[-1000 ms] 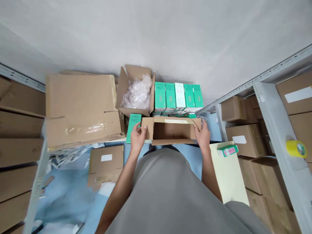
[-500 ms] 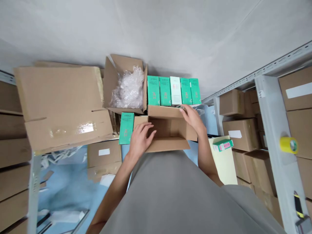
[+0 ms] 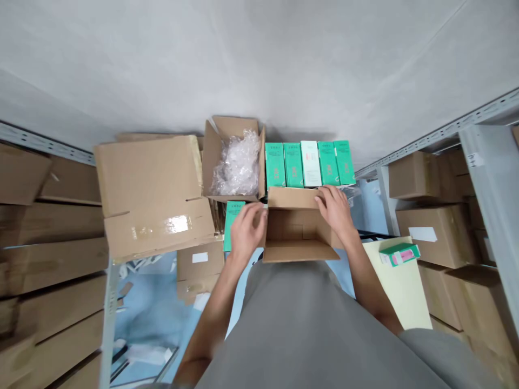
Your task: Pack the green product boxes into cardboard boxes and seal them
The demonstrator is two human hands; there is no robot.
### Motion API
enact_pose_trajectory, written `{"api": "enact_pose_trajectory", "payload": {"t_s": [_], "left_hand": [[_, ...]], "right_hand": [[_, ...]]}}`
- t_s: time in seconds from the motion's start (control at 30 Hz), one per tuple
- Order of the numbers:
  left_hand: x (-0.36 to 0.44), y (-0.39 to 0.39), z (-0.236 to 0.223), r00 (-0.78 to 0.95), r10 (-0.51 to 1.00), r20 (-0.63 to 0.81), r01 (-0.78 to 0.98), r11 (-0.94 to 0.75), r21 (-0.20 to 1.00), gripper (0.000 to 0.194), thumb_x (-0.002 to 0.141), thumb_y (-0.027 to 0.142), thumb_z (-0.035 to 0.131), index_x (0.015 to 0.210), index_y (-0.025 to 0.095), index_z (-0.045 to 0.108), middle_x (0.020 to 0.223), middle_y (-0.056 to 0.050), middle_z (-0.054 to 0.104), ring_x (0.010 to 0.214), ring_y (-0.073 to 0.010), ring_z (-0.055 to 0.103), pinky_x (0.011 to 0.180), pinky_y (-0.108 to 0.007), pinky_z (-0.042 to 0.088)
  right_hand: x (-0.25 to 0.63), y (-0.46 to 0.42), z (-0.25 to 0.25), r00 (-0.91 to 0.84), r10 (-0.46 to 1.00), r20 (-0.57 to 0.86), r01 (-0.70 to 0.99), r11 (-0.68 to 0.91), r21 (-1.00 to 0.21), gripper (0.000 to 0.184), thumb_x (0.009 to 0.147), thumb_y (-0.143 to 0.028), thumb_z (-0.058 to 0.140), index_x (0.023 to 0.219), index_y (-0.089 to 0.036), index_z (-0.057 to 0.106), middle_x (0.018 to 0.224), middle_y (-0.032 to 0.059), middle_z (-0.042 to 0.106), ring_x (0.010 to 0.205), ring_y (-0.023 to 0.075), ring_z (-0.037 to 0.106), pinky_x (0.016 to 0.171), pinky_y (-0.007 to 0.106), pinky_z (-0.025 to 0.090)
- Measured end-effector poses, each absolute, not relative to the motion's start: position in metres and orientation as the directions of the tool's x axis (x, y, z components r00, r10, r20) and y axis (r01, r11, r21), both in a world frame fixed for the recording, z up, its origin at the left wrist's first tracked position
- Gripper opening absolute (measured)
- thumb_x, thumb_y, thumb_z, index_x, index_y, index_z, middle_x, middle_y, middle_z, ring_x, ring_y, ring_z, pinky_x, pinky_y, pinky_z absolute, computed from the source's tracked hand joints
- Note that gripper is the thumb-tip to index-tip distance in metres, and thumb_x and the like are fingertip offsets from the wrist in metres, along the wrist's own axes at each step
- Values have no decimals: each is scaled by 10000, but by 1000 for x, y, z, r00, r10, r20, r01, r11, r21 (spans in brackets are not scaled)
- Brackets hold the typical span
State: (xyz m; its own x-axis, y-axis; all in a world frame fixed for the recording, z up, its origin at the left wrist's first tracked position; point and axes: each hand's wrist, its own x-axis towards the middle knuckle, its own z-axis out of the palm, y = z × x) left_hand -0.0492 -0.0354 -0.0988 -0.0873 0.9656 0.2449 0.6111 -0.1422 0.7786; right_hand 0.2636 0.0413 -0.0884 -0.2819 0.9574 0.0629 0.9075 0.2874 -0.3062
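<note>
Just beyond open carton, green boxes, crumpled plastic

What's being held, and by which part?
The open cardboard box: the right hand pinches its far flap at right; whether the left hand grips is unclear.

This looks like a stockroom with a packing spot. Metal shelving frames the view: a perforated rail at upper left, a grey upright at right. Brown cartons stack up along the left edge, and labelled ones fill the right side. Flattened cardboard lies left of centre, beside a box of crumpled clear wrap. Green and white product boxes stand in a row behind a small open carton. Paper scraps litter the lower left.
</note>
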Motion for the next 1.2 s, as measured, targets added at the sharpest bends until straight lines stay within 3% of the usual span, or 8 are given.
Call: {"api": "enact_pose_trajectory", "payload": {"t_s": [0.17,0.23,0.33,0.43,0.63,0.83,1.0,1.2], "left_hand": [[-92,63,-107,-253,960,122,764,120,634,399,980,411,768,1300,172,750,1427,-247,724,1330,-419,704,1152,-543,555],[-102,96,-114,-275,961,0,788,226,572,307,913,403,795,1106,167,765,1256,-268,767,1274,-475,706,1120,-607,552],[-112,117,-113,-296,954,-51,783,273,559,91,868,290,738,901,205,738,1042,-216,784,1168,-456,736,1099,-603,552],[-120,108,-87,-338,936,100,754,206,624,135,841,277,718,951,205,749,1091,-172,788,1126,-383,746,1108,-548,562],[-122,58,6,-392,903,177,363,-25,931,181,866,346,724,996,219,723,933,-38,739,855,-203,711,833,-335,612],[-78,7,31,-114,993,36,-35,-41,999,404,870,467,812,1226,288,743,981,-35,749,847,-216,750,757,-343,657],[-43,-18,-6,-184,983,9,49,0,999,522,866,501,876,1297,259,709,1007,-41,782,831,-216,770,768,-350,684],[-31,-45,-43,57,990,-127,402,93,911,504,972,435,770,1444,263,734,1012,-39,788,719,-200,747,719,-318,645]], "right_hand": [[255,26,-72,-215,961,175,902,264,-342,389,1176,-374,492,1419,-203,741,1645,212,634,1612,391,520,1298,634,466],[251,21,-63,-210,957,201,890,272,-365,388,1181,-392,498,1414,-214,752,1631,202,653,1619,384,525,1318,637,455],[249,13,-50,-179,955,236,872,266,-412,384,1187,-427,507,1410,-253,766,1599,171,686,1608,375,549,1336,643,447],[248,7,-39,-135,946,296,849,264,-458,360,1183,-445,539,1379,-269,784,1542,152,727,1552,360,608,1324,614,483],[235,0,-4,-134,936,325,734,314,-602,351,1176,-483,595,1433,-320,771,1468,118,774,1422,325,718,1265,567,574],[211,-8,20,-224,957,185,410,265,-873,938,1040,-704,762,1824,-357,380,1703,123,620,1410,321,746,1107,492,692],[225,-17,14,-137,987,81,380,128,-916,383,1048,-599,787,1282,-306,865,1236,51,874,1147,267,837,1058,425,682],[259,-33,-5,-176,963,-202,542,-76,-837,282,1050,-494,761,1183,-280,888,1158,35,896,1003,265,845,962,390,665]]}}
